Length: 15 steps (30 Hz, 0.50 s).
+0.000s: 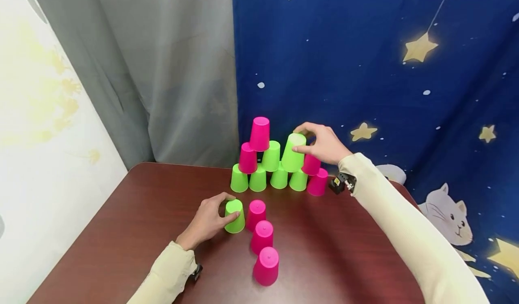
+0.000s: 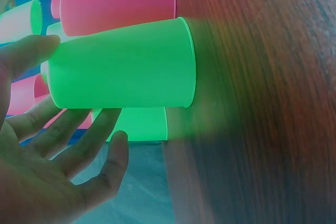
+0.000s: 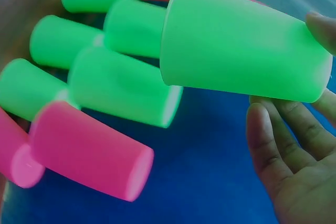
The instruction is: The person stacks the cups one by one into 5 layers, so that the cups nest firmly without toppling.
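My right hand [image 1: 324, 144] pinches an upside-down green cup [image 1: 293, 153] near its closed end, held up in front of the right part of a cup pyramid. That pyramid has a bottom row of several green cups [image 1: 239, 179] and a pink cup [image 1: 318, 182] at its right end. A second row stands on these, partly hidden in the head view; the right wrist view shows a green cup [image 3: 123, 90] and a pink cup [image 3: 94, 150] there. One pink cup [image 1: 259, 133] tops the left side. My left hand [image 1: 207, 217] grips another upside-down green cup [image 1: 234, 218] at table level.
Three upside-down pink cups [image 1: 262, 236] stand in a line on the brown table [image 1: 154, 232], right of the left hand's cup. Behind the pyramid hang a grey curtain [image 1: 190, 79] and a blue star-patterned curtain [image 1: 324, 61]. A white patterned surface [image 1: 48, 151] lies at left.
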Each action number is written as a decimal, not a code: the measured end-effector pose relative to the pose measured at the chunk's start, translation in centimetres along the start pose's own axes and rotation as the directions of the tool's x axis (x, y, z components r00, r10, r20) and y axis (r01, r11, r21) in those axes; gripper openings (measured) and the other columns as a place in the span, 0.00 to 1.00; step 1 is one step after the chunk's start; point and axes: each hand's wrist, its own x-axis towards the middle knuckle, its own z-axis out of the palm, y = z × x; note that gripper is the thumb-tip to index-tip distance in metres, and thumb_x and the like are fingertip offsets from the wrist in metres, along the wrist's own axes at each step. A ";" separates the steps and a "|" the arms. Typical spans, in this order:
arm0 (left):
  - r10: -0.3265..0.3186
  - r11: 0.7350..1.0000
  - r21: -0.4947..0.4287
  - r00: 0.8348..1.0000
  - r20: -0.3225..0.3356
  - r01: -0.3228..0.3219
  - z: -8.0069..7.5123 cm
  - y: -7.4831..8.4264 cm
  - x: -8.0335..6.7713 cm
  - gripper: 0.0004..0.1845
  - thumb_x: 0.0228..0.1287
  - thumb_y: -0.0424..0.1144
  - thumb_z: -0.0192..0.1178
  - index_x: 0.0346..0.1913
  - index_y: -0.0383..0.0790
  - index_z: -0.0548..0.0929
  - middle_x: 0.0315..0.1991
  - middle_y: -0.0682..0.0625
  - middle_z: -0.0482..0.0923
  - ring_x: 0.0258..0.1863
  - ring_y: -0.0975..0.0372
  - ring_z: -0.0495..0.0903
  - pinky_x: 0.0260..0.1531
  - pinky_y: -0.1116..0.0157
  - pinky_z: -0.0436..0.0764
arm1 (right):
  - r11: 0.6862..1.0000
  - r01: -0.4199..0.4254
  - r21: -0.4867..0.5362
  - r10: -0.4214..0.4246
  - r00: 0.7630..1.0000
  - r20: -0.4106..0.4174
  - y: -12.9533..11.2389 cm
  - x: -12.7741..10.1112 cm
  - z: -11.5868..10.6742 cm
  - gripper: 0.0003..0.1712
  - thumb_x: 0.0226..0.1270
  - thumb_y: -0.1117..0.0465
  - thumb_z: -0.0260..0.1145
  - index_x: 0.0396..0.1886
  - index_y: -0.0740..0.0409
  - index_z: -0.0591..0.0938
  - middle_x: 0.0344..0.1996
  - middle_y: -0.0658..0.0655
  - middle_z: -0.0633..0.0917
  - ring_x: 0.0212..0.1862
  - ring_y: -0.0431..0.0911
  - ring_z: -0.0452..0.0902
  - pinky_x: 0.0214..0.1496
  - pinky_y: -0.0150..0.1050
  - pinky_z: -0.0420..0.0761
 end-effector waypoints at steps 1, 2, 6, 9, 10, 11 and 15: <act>-0.001 1.000 0.000 1.000 -0.002 0.001 0.1 0.0 -0.1 0.19 0.57 0.43 0.74 0.51 0.45 0.83 0.44 0.52 0.86 0.43 0.61 0.82 0.45 0.60 0.81 | 1.000 -0.003 0.000 0.003 1.000 -0.004 -0.1 0.3 -0.3 0.25 0.60 0.54 0.76 0.56 0.53 0.81 0.50 0.55 0.86 0.52 0.50 0.80 0.57 0.51 0.80; -0.004 1.000 0.000 1.000 -0.005 0.004 0.1 -0.1 -0.2 0.19 0.57 0.43 0.74 0.51 0.45 0.83 0.44 0.52 0.86 0.43 0.61 0.83 0.45 0.60 0.81 | 1.000 -0.004 0.001 0.004 1.000 -0.008 -0.3 0.7 -0.4 0.25 0.60 0.54 0.76 0.56 0.54 0.81 0.50 0.56 0.86 0.52 0.50 0.79 0.58 0.51 0.79; 0.005 1.000 -0.008 1.000 0.006 -0.005 0.1 -0.2 -0.2 0.20 0.58 0.44 0.73 0.52 0.44 0.82 0.45 0.51 0.86 0.44 0.60 0.83 0.46 0.60 0.82 | 1.000 -0.023 -0.021 0.022 0.999 -0.029 -0.6 2.3 -0.8 0.24 0.60 0.56 0.76 0.55 0.56 0.82 0.49 0.58 0.86 0.52 0.52 0.79 0.58 0.49 0.78; 0.004 1.000 -0.009 1.000 0.012 -0.004 -0.1 -0.1 -0.1 0.21 0.57 0.44 0.73 0.52 0.43 0.82 0.45 0.51 0.86 0.44 0.59 0.83 0.46 0.59 0.82 | 0.998 -0.044 -0.043 0.043 0.999 -0.029 -0.6 3.4 -0.7 0.24 0.61 0.55 0.75 0.54 0.57 0.81 0.49 0.59 0.86 0.51 0.52 0.79 0.57 0.48 0.78; 0.005 1.000 -0.007 1.000 0.010 -0.005 -0.1 -0.1 0.0 0.21 0.57 0.43 0.73 0.52 0.43 0.82 0.45 0.50 0.86 0.44 0.59 0.83 0.46 0.59 0.82 | 0.998 -0.051 -0.048 0.049 0.998 -0.031 -0.6 3.7 -0.6 0.24 0.61 0.54 0.75 0.54 0.58 0.81 0.50 0.60 0.86 0.51 0.52 0.80 0.57 0.48 0.78; 0.005 1.000 -0.005 1.000 0.008 -0.005 -0.1 -0.1 0.0 0.20 0.57 0.43 0.73 0.52 0.43 0.82 0.45 0.50 0.86 0.44 0.59 0.83 0.46 0.59 0.82 | 0.997 -0.059 -0.050 0.057 0.998 -0.037 -0.6 3.9 -0.6 0.24 0.61 0.54 0.75 0.54 0.58 0.81 0.50 0.60 0.86 0.51 0.52 0.80 0.57 0.48 0.79; 0.015 1.000 0.009 1.000 0.016 -0.015 -0.3 -0.2 -0.1 0.21 0.58 0.44 0.73 0.52 0.43 0.82 0.45 0.51 0.86 0.45 0.58 0.83 0.47 0.58 0.82 | 0.994 -0.100 -0.046 0.097 0.993 -0.066 -0.4 4.8 -0.1 0.25 0.62 0.53 0.74 0.55 0.60 0.81 0.50 0.61 0.85 0.51 0.53 0.80 0.57 0.49 0.79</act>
